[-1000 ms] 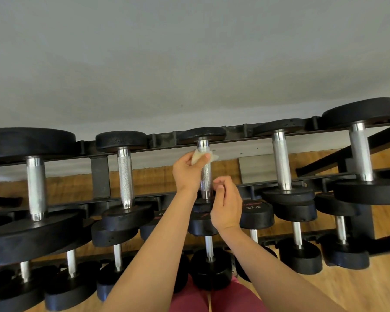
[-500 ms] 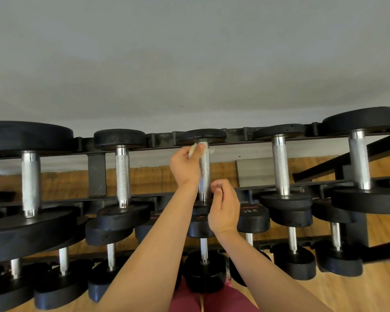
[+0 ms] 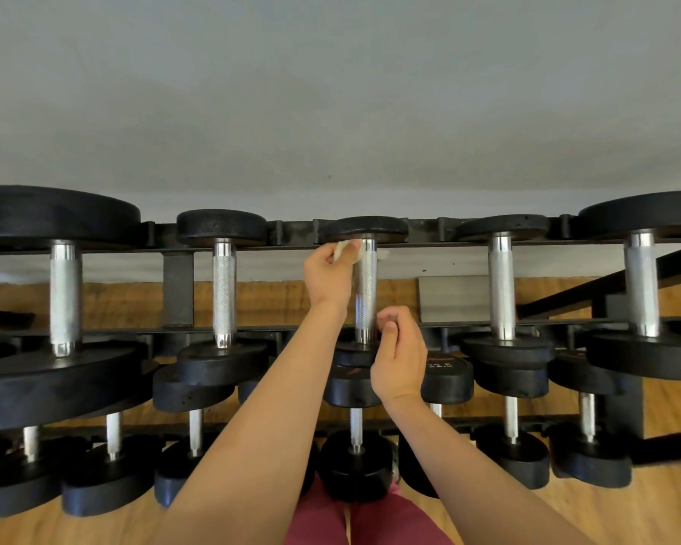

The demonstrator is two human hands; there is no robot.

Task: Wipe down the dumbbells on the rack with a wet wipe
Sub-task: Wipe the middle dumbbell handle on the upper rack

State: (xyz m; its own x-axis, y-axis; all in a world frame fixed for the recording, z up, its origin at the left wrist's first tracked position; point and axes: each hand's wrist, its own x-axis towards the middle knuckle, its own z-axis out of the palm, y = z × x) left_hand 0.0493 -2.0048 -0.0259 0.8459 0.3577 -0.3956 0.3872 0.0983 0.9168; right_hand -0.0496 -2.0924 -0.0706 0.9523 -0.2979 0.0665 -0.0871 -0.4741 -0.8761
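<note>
The wet wipe (image 3: 345, 249) is a small, crumpled, off-white wad pressed against the far end of the knurled steel handle (image 3: 365, 293) of the middle dumbbell (image 3: 366, 229), just under its far black plate; a corner shows on the handle's other side. The left hand (image 3: 329, 281) pinches it between curled fingers and thumb. The right hand (image 3: 400, 359) sits at the handle's near end with fingers curled; whether it grips the handle cannot be told. There is one wipe and two hands. The black steel rack (image 3: 177, 287) carries five dumbbells on its top tier, all with round black plates and silver handles, the largest at the outer ends. Two lower tiers hold smaller dumbbells (image 3: 354, 472), partly hidden by the arms, so no sure count; one marked plate (image 3: 441, 365) reads 22.5. The rack stands on a wood floor (image 3: 665, 513) against a grey wall (image 3: 331, 92).
</note>
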